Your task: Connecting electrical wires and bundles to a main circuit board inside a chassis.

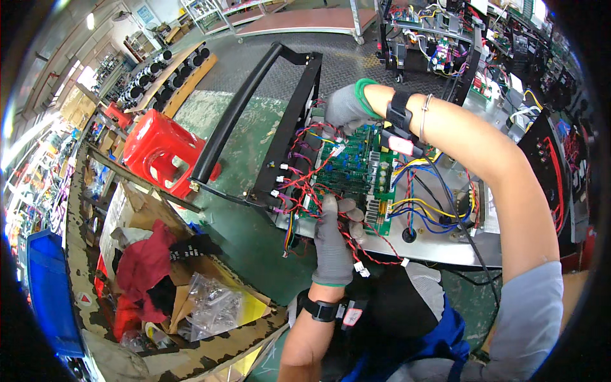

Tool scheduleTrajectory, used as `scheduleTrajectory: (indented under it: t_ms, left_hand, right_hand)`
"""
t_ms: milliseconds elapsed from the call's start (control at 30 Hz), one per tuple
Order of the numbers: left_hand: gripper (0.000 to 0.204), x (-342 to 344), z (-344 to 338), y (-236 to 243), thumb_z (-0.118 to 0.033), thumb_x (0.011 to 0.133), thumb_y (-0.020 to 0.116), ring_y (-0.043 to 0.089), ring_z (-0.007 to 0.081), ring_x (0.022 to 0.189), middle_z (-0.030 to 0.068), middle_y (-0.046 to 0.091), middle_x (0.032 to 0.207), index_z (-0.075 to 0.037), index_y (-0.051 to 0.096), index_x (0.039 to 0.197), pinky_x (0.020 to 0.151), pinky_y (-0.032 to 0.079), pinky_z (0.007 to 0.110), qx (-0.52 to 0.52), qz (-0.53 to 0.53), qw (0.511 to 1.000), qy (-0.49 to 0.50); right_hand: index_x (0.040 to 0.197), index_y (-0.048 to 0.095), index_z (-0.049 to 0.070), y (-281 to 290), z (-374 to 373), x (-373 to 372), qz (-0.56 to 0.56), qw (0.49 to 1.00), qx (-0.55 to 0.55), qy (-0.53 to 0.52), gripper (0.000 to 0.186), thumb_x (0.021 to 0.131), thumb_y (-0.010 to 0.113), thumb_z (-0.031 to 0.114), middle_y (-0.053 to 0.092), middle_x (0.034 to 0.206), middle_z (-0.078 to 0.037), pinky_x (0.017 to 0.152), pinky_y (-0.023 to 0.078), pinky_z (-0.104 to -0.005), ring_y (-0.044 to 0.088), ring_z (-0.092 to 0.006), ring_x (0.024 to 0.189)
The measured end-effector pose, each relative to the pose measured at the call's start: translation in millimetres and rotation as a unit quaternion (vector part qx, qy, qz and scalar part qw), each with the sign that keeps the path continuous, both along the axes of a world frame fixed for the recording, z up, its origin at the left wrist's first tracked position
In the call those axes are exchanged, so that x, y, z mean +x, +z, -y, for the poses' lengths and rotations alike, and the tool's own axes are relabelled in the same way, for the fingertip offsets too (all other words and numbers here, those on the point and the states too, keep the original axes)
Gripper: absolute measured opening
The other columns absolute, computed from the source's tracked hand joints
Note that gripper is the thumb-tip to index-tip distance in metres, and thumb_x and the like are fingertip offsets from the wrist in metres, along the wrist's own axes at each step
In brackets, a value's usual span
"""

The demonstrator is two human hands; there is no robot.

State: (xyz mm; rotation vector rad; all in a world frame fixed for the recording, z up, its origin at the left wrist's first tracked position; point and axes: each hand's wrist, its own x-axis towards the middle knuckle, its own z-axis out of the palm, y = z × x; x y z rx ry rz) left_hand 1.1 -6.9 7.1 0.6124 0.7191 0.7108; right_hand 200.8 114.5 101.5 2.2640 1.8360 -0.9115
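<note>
A green circuit board with blue parts and metal heat sinks lies in an open metal chassis. My left hand, in a grey glove, is at the board's near edge, its fingers curled among twisted red and black wires with white plugs. My right hand, gloved with a green cuff, reaches round to the board's far left corner. Its fingers are bent downward beside a bundle of thin wires; their tips, and anything in them, are hidden. Yellow and blue cables run along the board's right side.
A black frame with a handle bar projects from the chassis's left. Beyond it stands a red plastic stool. At lower left is a box with cloth and plastic bags. Other opened units stand at the far right.
</note>
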Motion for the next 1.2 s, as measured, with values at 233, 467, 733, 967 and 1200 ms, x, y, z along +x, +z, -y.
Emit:
scheduleTrajectory:
  t_ms: [233, 467, 733, 967, 1200]
  left_hand:
    - [0.041, -2.3, 0.0, -2.9, -0.047, 0.092, 0.045, 0.047, 0.0105, 0.054, 0.003, 0.054, 0.073, -0.006, 0.052, 0.091, 0.05, 0.038, 0.025, 0.017, 0.016, 1.0, -0.015]
    - [0.04, -1.9, 0.5, 0.7, -0.047, 0.093, 0.043, 0.045, 0.0101, 0.052, 0.0034, 0.052, 0.072, -0.007, 0.051, 0.089, 0.049, 0.036, 0.025, 0.031, 0.009, 0.999, -0.02]
    - [0.039, 3.0, 2.8, 6.4, -0.045, 0.094, 0.041, 0.04, 0.0095, 0.047, 0.0025, 0.048, 0.069, -0.008, 0.05, 0.088, 0.044, 0.033, 0.025, 0.023, -0.008, 1.0, 0.002]
    - [0.031, 7.5, 4.3, 8.1, -0.037, 0.097, 0.04, 0.032, 0.0066, 0.041, 0.0002, 0.041, 0.066, -0.009, 0.049, 0.086, 0.039, 0.03, 0.023, -0.002, 0.001, 1.0, 0.02]
    - [0.034, 4.4, 0.2, 0.5, -0.039, 0.097, 0.038, 0.034, 0.0068, 0.041, 0.0001, 0.04, 0.066, -0.008, 0.048, 0.088, 0.04, 0.031, 0.024, -0.006, 0.025, 1.0, 0.004]
  right_hand:
    - [0.09, 0.064, 0.007, -32.3, 1.9, 35.3, 0.142, 0.885, 0.129, 0.424, 0.026, 0.076, 0.065, 0.029, 0.065, 0.083, -0.015, 0.067, 0.048, -0.0422, 0.062, -0.0338, 0.079]
    - [0.084, 0.066, 0.005, -71.8, -19.0, 48.1, 0.124, 0.811, 0.246, 0.516, 0.019, 0.072, 0.067, 0.02, 0.064, 0.075, -0.011, 0.065, 0.049, -0.0392, 0.062, -0.0303, 0.072]
    - [0.085, 0.067, 0.001, -80.8, -49.3, 5.0, 0.126, 0.865, 0.311, 0.374, 0.022, 0.071, 0.066, 0.017, 0.066, 0.077, -0.014, 0.061, 0.049, -0.0407, 0.063, -0.0296, 0.07]
    - [0.092, 0.068, 0.002, -62.2, -47.7, 1.6, 0.073, 0.937, 0.174, 0.293, 0.023, 0.073, 0.063, 0.015, 0.067, 0.088, -0.015, 0.064, 0.049, -0.0399, 0.063, -0.0294, 0.079]
    - [0.093, 0.068, 0.003, -63.8, -44.2, 7.8, 0.024, 0.944, 0.176, 0.279, 0.024, 0.073, 0.064, 0.015, 0.067, 0.089, -0.015, 0.065, 0.049, -0.0398, 0.063, -0.0296, 0.08]
